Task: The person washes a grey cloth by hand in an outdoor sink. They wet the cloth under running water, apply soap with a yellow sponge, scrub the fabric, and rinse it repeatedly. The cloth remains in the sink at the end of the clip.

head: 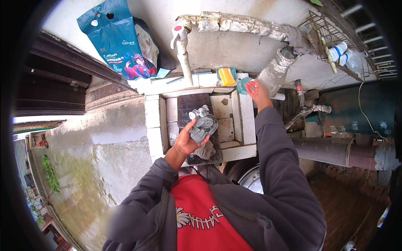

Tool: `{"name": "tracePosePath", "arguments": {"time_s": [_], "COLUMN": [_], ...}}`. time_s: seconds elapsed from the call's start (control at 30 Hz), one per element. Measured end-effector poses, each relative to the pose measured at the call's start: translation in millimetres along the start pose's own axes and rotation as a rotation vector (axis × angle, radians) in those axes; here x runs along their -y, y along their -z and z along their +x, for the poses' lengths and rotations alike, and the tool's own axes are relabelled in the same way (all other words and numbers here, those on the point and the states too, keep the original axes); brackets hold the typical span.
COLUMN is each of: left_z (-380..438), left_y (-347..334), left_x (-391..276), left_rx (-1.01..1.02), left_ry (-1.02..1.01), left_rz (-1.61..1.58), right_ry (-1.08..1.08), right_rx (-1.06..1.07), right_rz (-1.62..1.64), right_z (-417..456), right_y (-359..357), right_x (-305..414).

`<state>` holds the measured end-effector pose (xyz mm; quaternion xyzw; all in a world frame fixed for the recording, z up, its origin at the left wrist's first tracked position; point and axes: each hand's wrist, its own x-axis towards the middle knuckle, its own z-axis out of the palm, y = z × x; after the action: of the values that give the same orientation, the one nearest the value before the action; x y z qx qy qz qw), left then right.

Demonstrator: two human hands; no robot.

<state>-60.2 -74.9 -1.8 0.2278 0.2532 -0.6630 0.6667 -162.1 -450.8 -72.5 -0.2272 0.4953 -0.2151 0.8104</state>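
Observation:
My left hand [187, 138] holds a bunched grey-green wet-looking cloth [202, 125] above a dark washboard-like slab [191, 103], which lies across a white-tiled sink [248, 125]. Below that hand, a brownish-grey cloth [205, 150] rests on the slab's near end. My right hand [258, 91] is at the sink's back right corner, with fingers spread at a round teal, see-through dish or cup [243, 85]; whether it grips this is unclear. Just left of it, a yellow bar of soap [226, 77] sits in a blue soap dish [234, 72].
A tap [179, 33] on a white pipe rises behind the sink. A brush [202, 71] lies on the back ledge beside a large blue-green bag [116, 40]. Thick pipes [276, 67] stand at right, below a wire basket [329, 40] with bottles.

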Motion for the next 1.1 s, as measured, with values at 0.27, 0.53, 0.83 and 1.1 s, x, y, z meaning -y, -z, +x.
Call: {"name": "tracePosePath", "arguments": {"time_s": [0.27, 0.53, 0.83, 1.1], "left_z": [-9.5, -27.5, -37.6, -23.2], "left_y": [-6.7, 7.9, -29.8, -12.9], "left_x": [-5.9, 2.9, -17.1, -24.1], "left_rx": [0.068, 0.09, 0.318, 0.442], "left_ry": [-0.025, -0.066, -0.148, -0.337], "left_rz": [0.002, -0.019, -0.078, -0.182], "right_ry": [-0.02, -0.087, -0.009, 1.467], "right_rx": [-0.004, -0.099, 0.106, 0.436], "right_rz": [-0.028, 0.017, 0.138, -1.391], "right_z": [-6.0, -11.9, -65.1, -247.7], "right_y": [7.3, -3.3, 11.1, -160.9], "right_x": [8.3, -2.7, 3.3, -184.0]}}
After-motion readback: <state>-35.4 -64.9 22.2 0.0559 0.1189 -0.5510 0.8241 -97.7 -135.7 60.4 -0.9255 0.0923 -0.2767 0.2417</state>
